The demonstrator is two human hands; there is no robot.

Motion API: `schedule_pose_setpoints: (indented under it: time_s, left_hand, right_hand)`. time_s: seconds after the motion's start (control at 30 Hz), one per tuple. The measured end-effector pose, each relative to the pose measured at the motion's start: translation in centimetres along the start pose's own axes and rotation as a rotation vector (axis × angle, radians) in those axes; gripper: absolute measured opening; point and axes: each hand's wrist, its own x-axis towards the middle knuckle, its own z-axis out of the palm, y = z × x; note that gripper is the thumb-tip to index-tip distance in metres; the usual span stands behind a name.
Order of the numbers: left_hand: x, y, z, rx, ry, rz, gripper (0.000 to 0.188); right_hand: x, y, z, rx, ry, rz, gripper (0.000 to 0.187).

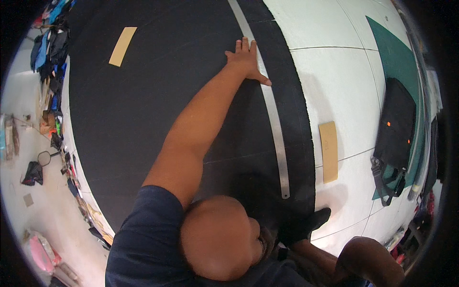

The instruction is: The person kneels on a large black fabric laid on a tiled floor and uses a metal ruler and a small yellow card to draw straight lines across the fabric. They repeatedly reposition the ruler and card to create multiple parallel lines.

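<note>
left hand (245, 62) lies flat, palm down, its fingers spread apart and clamped on nothing; index finger and thumb reach over the ruler (277, 138), the other fingers resting nearer the cloth (143, 110). the ruler lies under and just to the right of the palm, its long axis running from the top of the view down and slightly right, roughly along the cloth's right edge. most of what shows of it stretches from the hand back toward the body, and the near end lies flat, short of the foot (313, 221). the left hand is the near one; the right hand is not in view, so i cannot tell its grip.

counted outward: one ruler, one black cloth beneath it, two tan cards, one on the cloth (123, 46) and one on the white floor (328, 152) just past its right edge. farther right lie one black bag (399, 117) and one green mat (382, 38).
</note>
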Motion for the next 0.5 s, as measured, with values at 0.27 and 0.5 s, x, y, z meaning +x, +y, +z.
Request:
schedule_pose_setpoints:
  time_s: [0.27,0.5]
  left_hand:
    - [-2.2,-1.5,-0.6,0.081,0.015,-0.034,0.157]
    - [-3.5,-3.9,0.6,0.038,0.023,-0.077,0.161]
  right_hand:
    - [-1.8,-6.7,-5.6,-0.255,0.009,-0.196,0.017]
    - [-1.5,-10.8,-8.3,-0.465,-0.010,-0.352,0.020]
